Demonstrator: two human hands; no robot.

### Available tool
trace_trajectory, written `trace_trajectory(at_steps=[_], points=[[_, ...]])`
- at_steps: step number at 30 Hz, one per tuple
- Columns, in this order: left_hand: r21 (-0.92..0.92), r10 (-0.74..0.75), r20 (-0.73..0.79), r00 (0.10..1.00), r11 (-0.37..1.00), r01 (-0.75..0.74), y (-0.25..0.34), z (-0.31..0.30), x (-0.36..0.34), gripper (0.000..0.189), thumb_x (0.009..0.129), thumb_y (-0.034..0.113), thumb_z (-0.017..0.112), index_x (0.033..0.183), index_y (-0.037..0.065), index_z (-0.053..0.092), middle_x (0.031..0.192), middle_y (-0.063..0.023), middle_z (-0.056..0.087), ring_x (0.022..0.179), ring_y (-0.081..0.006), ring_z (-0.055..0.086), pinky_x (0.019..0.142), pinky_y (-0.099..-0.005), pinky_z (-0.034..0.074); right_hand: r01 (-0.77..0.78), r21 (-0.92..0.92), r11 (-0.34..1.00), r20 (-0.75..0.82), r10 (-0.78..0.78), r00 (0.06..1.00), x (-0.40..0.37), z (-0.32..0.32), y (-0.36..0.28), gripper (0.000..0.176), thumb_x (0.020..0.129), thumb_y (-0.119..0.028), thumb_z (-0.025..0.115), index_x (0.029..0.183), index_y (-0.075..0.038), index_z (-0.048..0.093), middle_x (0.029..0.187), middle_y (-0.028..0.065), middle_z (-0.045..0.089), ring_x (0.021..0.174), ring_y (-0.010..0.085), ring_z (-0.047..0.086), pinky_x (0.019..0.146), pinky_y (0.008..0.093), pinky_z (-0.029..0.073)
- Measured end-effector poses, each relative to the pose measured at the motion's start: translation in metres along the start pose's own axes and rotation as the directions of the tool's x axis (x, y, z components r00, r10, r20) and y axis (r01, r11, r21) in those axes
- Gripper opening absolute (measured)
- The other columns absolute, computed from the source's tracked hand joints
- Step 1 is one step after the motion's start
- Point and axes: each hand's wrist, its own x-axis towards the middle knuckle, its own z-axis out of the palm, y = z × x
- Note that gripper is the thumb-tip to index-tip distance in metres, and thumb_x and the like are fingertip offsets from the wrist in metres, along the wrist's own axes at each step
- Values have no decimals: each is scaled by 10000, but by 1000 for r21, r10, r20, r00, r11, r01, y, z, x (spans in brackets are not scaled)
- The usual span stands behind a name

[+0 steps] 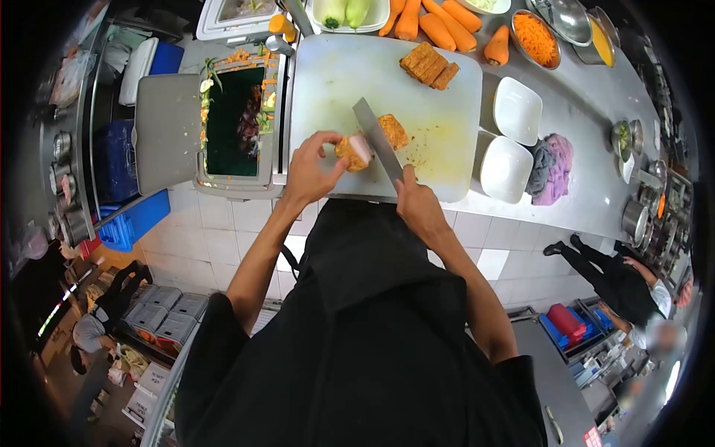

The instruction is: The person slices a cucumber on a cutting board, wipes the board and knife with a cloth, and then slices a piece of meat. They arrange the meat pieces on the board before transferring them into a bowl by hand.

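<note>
My left hand [316,170] pinches a chunk of crispy-skinned meat [351,153] between thumb and fingers. This chunk has a golden-brown crust and a pale pinkish face, slightly blurred. My right hand [421,203] is closed round the handle of a kitchen knife [380,139], whose broad blade slants up and left over the white cutting board [328,82]. Just right of the blade lies another golden-brown piece [392,132], partly hidden by it. A sliced golden-brown block [428,65] sits near the board's far edge. Crumbs are scattered right of the knife.
Left of the board is a scrap bin [234,141] with peelings on its rim. Two white square bowls [506,170] and a purple-grey cloth [553,167] are at the right. Carrots [436,31] and a bowl of shredded carrot [535,39] line the back. Other people stand behind, both sides.
</note>
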Motion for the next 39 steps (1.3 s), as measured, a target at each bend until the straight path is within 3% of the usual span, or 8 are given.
trace_trajectory(at_steps=[8, 19, 22, 24, 27, 29, 31, 39], points=[[214, 54, -92, 994, 976, -33, -42, -10, -34, 317, 803, 212, 770, 1088, 130, 659, 1049, -12, 673, 830, -203, 570, 797, -359, 404, -30, 41, 999, 10, 30, 999, -1, -7, 7, 252, 990, -142, 512, 1142, 8, 379, 637, 333, 582, 627, 532, 599, 535, 596, 454], [156, 62, -227, 972, 987, -27, -44, -9, -57, 316, 790, 165, 765, 1086, 115, 665, 1000, -14, 673, 834, -197, 577, 795, -353, 397, -45, 16, 999, 7, 45, 999, -6, -6, -1, 256, 994, -155, 516, 1145, 5, 386, 699, 345, 598, 661, 539, 603, 528, 593, 459], [189, 76, -167, 983, 981, -44, -34, -12, -66, 357, 812, 181, 736, 1162, 151, 671, 1075, -34, 650, 882, -201, 574, 821, -373, 377, -17, 6, 1000, -19, 17, 1000, -20, -12, -9, 231, 998, -151, 516, 1130, 3, 405, 718, 317, 619, 664, 514, 618, 538, 574, 472], [411, 62, -66, 996, 911, -29, -14, -10, -66, 403, 871, 305, 698, 1266, 243, 654, 1289, -92, 561, 1057, -256, 535, 906, -436, 348, 28, 19, 999, -65, -27, 998, -35, -20, -18, 216, 1001, -144, 512, 1125, 5, 419, 708, 289, 632, 649, 490, 630, 536, 554, 485], [535, 158, -37, 987, 837, -114, -1, -2, -58, 411, 936, 448, 612, 1336, 354, 616, 1505, -135, 366, 1272, -301, 394, 1059, -544, 227, -130, 132, 983, -120, 146, 982, -49, -30, -26, 229, 1013, -182, 509, 1142, -5, 441, 773, 299, 654, 691, 493, 640, 582, 556, 494], [571, 154, -35, 987, 814, -107, -4, 1, -56, 420, 925, 499, 602, 1322, 362, 622, 1547, -135, 313, 1327, -339, 343, 1069, -565, 221, -152, 172, 973, -279, 196, 940, -51, -29, -12, 261, 1019, -213, 513, 1173, -10, 453, 841, 316, 666, 756, 501, 650, 639, 531, 510], [607, 150, -30, 988, 788, -101, -7, 1, -53, 433, 915, 551, 592, 1307, 371, 627, 1589, -135, 261, 1383, -377, 293, 1079, -586, 215, -388, 210, 897, -239, 432, 870, -46, -42, -12, 328, 1014, -225, 547, 1220, 26, 503, 974, 307, 688, 952, 467, 673, 772, 467, 520], [583, 189, -46, 981, 802, -127, -5, 2, -51, 424, 879, 546, 643, 1237, 320, 674, 1568, -117, 326, 1385, -366, 315, 1088, -587, 191, -413, 92, 906, -232, 423, 876, -47, -45, 23, 324, 1001, -184, 551, 1215, 49, 486, 851, 345, 659, 815, 512, 655, 673, 500, 510]])
